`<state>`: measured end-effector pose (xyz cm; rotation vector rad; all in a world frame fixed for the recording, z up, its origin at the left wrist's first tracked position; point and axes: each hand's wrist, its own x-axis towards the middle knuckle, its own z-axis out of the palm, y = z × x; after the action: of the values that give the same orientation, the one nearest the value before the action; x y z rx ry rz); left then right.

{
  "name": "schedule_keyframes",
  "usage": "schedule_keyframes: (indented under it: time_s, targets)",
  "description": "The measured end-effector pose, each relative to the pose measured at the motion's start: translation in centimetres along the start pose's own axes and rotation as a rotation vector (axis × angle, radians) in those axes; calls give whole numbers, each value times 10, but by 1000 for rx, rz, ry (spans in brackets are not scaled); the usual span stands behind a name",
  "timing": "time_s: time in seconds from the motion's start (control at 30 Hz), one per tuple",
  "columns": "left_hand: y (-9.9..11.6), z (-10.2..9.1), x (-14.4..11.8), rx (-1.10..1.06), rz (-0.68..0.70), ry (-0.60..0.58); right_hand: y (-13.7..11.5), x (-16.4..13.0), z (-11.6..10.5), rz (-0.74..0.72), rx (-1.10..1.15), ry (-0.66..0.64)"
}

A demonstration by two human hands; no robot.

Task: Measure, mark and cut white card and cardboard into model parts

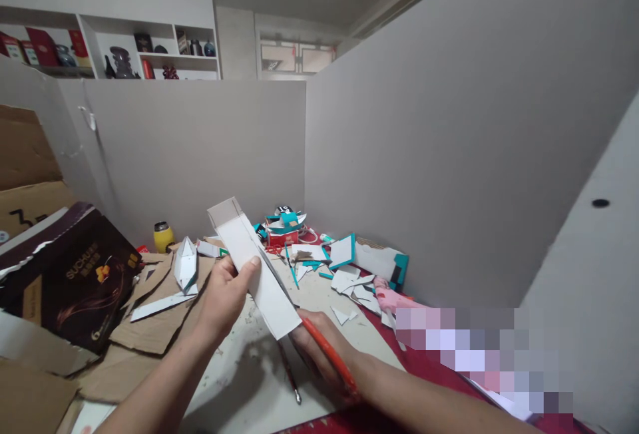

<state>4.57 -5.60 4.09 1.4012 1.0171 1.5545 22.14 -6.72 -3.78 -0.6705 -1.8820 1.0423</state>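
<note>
My left hand grips a long white piece of cardboard, its thumb pressed flat on the face. The far end of the cardboard has a folded flap. Wrapped around red-orange-handled scissors, my right hand is at the near end of the piece. The dark blades run along the right edge of the cardboard, partly hidden behind it. Below my hands, a thin dark red stick with a silver tip lies on the pale work surface.
To the left are brown cardboard sheets, a folded white paper boat, a dark printed box and a yellow jar. White and teal scraps lie to the right. Grey partitions enclose the table.
</note>
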Motion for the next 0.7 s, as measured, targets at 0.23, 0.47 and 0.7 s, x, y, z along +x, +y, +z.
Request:
schedule_keyframes:
  time_s: [0.23, 0.47, 0.7]
  targets:
    - [1, -3, -1, 53, 51, 53, 6, 2, -4, -46, -188, -53]
    - [-6, 2, -2, 15, -5, -38, 10, 3, -8, -102, -190, -75]
    - [-4, 2, 0, -11, -14, -54, 6, 0, -5, -88, -80, -55]
